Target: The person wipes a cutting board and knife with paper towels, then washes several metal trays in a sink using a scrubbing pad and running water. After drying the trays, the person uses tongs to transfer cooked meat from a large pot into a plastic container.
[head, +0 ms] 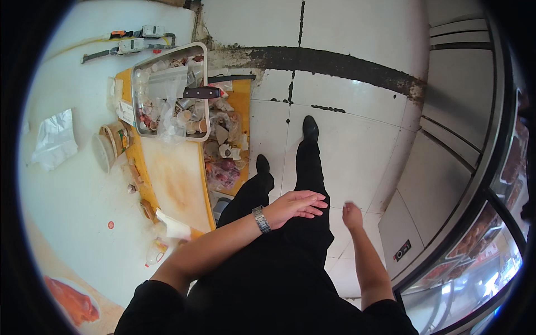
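My left hand (295, 205), with a metal-band wristwatch (261, 219) on the wrist, is held in front of my body above my thighs. Its fingers are extended and nothing is in them. To the right, my right hand (352, 214) hangs over the tiled floor with its fingers curled in, and no object shows in it. Left of my legs is a stained cutting board (173, 180). Beyond it stands a metal tray (206, 67) full of plastic cups, bags and scraps. A cleaver (201, 92) lies across the tray, its dark riveted handle over the rim.
A plastic tub (109, 144) and a silver foil bag (56, 138) are on the left. Plastic litter (226, 150) lies on a yellow surface beside the board. A glass-fronted display case (465, 259) lines the right side. Electrical connectors (132, 46) lie upper left.
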The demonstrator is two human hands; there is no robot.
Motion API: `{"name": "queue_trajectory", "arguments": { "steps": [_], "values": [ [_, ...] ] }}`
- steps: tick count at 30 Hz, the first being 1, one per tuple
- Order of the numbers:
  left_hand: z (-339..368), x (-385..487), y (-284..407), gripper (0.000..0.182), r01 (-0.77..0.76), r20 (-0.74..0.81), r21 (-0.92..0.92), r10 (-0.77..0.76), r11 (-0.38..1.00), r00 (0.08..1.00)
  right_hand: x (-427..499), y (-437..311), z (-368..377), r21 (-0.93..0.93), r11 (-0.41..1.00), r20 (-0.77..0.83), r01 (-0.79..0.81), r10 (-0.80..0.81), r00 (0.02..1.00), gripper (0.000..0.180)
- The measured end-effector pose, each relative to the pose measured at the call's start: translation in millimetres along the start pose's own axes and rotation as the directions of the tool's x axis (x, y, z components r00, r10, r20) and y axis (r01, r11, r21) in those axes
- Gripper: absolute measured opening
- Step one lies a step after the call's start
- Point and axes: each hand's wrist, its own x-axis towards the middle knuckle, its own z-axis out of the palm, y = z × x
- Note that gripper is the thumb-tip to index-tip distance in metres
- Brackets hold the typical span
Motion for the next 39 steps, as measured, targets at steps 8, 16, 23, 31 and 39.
{"name": "queue_trajectory", "arguments": {
  "steps": [8, 16, 23, 31, 39],
  "values": [
    [-112, 60, -48, 0.031, -0.003, -0.516, 0.071, 0.039, 0.997, 0.855, 43, -46, 10, 0.524, 0.850, -0.182, -0.050, 0.170, 0.968, 0.020],
    [-372, 144, -183, 0.034, -0.220, -0.915, -0.298, -0.212, 0.929, 0.343, 129, -243, 0, 0.751, 0.623, -0.073, 0.220, -0.252, 0.965, 0.020],
    [-617, 207, -326, 0.037, 0.487, -0.950, 0.305, 0.226, 0.819, 0.216, 154, -236, 67, 0.495, 0.801, 0.163, 0.336, -0.465, 0.870, 0.028],
    [-710, 254, -333, 0.052, 0.880, -0.988, 0.127, 0.138, 0.457, 0.071, 148, -226, 88, 0.561, 0.802, 0.241, 0.205, -0.395, 0.887, 0.021],
    [-702, 201, -329, 0.065, 0.774, -0.932, 0.310, 0.338, 0.552, 0.133, 130, -221, 115, 0.493, 0.844, 0.342, 0.212, -0.412, 0.845, 0.033]
  ]
}}
